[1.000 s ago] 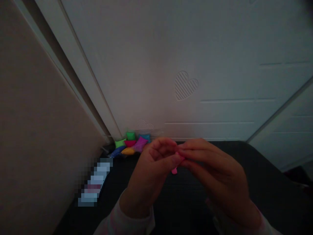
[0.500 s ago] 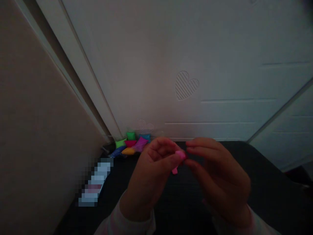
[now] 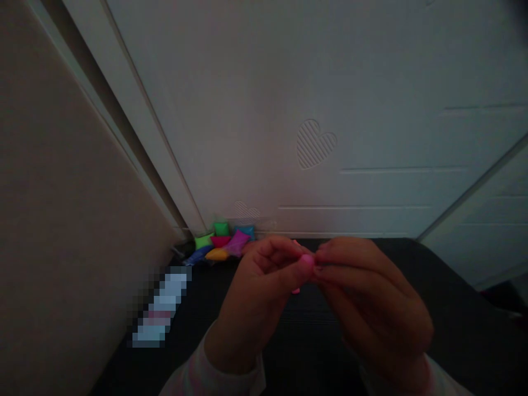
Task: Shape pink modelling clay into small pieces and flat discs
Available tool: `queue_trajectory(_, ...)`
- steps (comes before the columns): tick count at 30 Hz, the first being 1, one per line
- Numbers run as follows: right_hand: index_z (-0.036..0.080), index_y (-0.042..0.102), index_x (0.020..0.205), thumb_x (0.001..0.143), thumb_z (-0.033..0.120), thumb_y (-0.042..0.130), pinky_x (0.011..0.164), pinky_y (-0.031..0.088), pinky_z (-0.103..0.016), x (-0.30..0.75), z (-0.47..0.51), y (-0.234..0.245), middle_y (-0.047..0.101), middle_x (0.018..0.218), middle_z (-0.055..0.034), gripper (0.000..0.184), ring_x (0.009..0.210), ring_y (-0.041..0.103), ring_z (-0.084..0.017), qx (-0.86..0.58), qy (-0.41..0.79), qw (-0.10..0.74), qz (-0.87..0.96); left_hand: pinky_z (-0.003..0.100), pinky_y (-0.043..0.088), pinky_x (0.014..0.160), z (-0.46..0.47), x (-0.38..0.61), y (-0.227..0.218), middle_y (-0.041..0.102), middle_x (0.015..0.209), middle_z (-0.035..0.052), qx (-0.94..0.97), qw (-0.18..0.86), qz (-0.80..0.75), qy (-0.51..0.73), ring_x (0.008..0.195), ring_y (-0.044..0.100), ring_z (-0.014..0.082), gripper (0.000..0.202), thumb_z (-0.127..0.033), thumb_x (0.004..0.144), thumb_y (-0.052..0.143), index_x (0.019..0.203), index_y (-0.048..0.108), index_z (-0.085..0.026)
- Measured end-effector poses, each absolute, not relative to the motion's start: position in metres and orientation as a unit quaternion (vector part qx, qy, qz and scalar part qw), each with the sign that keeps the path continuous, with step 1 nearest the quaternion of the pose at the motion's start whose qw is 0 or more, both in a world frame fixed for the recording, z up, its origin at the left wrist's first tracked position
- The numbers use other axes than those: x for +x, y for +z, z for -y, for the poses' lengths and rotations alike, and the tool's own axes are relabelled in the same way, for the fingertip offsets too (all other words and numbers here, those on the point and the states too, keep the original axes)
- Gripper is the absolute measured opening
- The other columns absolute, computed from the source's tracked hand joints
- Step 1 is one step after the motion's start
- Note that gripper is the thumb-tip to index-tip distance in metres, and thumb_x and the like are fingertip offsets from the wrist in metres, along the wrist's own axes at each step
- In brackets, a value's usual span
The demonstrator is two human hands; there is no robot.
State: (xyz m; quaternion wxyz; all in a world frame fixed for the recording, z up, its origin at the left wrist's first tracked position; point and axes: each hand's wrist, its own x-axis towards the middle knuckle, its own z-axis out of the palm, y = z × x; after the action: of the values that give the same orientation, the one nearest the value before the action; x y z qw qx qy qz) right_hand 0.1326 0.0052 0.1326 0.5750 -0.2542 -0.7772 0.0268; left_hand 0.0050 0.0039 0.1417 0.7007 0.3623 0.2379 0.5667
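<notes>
Both of my hands meet at the middle of the view over a dark surface [image 3: 433, 308]. My left hand [image 3: 259, 297] pinches a small pink lump [image 3: 306, 260] between thumb and fingers. My right hand [image 3: 371, 302] closes its fingertips on the same pink lump from the right. A little pink bit [image 3: 295, 290] shows just below the left thumb. The light is very dim, so the lump's shape is unclear.
A heap of small coloured packets [image 3: 220, 245], green, red, purple, blue and orange, lies at the back left against a white panel with a heart shape [image 3: 315, 144]. A pale board [image 3: 61, 247] rises on the left. A blurred-out flat item [image 3: 160, 308] lies near it.
My right fingers parted from the pink lump half a second ago and have closed back on it. Less of the lower pink bit shows now.
</notes>
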Motion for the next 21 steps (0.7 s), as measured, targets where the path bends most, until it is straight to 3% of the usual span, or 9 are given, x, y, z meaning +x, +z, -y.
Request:
queue_trajectory(7,0.021,0.054,0.085,0.066,0.005,0.054,0.069,0.046,-0.029,0.132,-0.006,0.136,0.053,0.092,-0.0033,0.025,0.084,0.052,-0.016,-0.259,0.092,0.588,0.761,0.018,0.041,0.052,-0.003,-0.001,0.146,0.062,0.067,-0.0024,0.405,0.669,-0.256,0.568,0.058,0.055,0.0082,0.013,-0.01,0.059,0.064,0.068,0.059,-0.018)
queue_trajectory(11,0.023,0.05,0.1,0.066,0.011,0.057,0.074,0.046,-0.03,0.136,-0.007,0.14,0.049,0.099,-0.0045,0.037,0.091,0.049,-0.017,-0.253,0.106,0.55,0.789,0.019,0.044,0.057,0.001,-0.004,0.153,0.064,0.069,-0.0021,0.411,0.673,-0.276,0.55,0.063,0.058,0.0104,0.03,-0.002,0.056,0.063,0.08,0.06,-0.021)
queue_trajectory(14,0.023,0.049,0.103,0.07,0.011,0.054,0.076,0.045,-0.028,0.14,-0.006,0.143,0.049,0.102,-0.0044,0.035,0.093,0.048,-0.016,-0.249,0.085,0.509,0.819,0.019,0.045,0.057,0.003,-0.004,0.155,0.065,0.067,-0.0022,0.404,0.673,-0.281,0.553,0.063,0.059,0.0109,0.039,-0.001,0.056,0.062,0.089,0.058,-0.022)
queue_trajectory(21,0.021,0.054,0.095,0.068,0.006,0.055,0.067,0.047,-0.029,0.142,-0.006,0.143,0.055,0.089,-0.0038,0.031,0.084,0.052,-0.016,-0.224,0.049,0.533,0.815,0.018,0.046,0.052,0.002,-0.005,0.153,0.064,0.069,-0.0008,0.418,0.658,-0.261,0.569,0.059,0.058,0.0109,0.037,-0.004,0.053,0.066,0.085,0.06,-0.02)
